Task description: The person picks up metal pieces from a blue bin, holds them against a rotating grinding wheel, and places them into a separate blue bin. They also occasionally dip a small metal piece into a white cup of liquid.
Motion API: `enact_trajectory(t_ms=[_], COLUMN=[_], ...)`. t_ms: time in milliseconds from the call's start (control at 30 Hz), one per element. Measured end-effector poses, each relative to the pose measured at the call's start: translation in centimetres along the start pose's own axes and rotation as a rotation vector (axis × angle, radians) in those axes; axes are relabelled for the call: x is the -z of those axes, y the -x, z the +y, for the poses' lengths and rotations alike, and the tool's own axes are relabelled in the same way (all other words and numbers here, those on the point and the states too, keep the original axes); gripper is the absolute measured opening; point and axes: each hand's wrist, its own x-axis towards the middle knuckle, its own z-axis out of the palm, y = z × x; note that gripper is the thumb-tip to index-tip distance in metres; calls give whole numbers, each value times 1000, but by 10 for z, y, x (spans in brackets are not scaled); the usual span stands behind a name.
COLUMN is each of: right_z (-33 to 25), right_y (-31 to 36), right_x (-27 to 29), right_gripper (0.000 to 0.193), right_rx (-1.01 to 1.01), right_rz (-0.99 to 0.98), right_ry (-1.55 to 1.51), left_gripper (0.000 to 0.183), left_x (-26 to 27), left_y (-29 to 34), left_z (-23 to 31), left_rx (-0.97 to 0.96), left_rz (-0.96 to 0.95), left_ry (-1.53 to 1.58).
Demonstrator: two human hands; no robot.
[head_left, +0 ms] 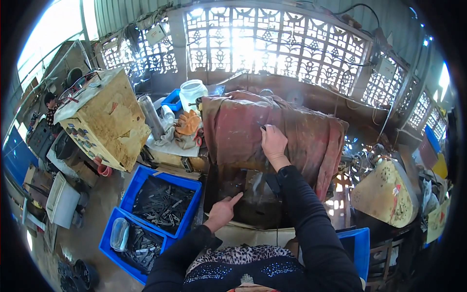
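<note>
My right hand [274, 142] is reached forward over a machine draped with a worn red-brown cloth [238, 127]. Its fingers are pinched on a small dark piece [263, 127], whose kind I cannot make out. Nearer to me, my left hand [223, 212] hovers by the left edge of a dark, wet-looking recess [253, 204] under the cloth. The index finger points forward to the right, the other fingers are curled, and nothing shows in that hand. Left of it sits a blue bin [195, 207] of dark, slim metal-looking parts [165, 202].
A second blue bin [108, 231] holds similar parts and a clear plastic container [119, 233]. Orange gloves [188, 122] and a white tub [192, 92] lie beyond. A stained control cabinet [114, 119] stands left, another machine [384, 194] right. A person [50, 109] is far left.
</note>
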Motion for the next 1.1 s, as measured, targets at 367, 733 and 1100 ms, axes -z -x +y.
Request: enact_trajectory(t_ms=[367,733,1100], right_z=[3,-1,-2], right_y=[3,2,2], right_x=[-5,0,1], right_gripper=[13,12,13], right_rx=[30,-11,-1], right_rz=[91,48,67], right_ry=[0,-18,-48], left_gripper=[33,25,25], left_x=[-13,-13,-13], left_y=[-1,-4,-4], left_z=[-14,-14,-12], left_rx=[-19,13,52], left_rz=[-96,-158,-229], left_ry=[-10,-35,-33])
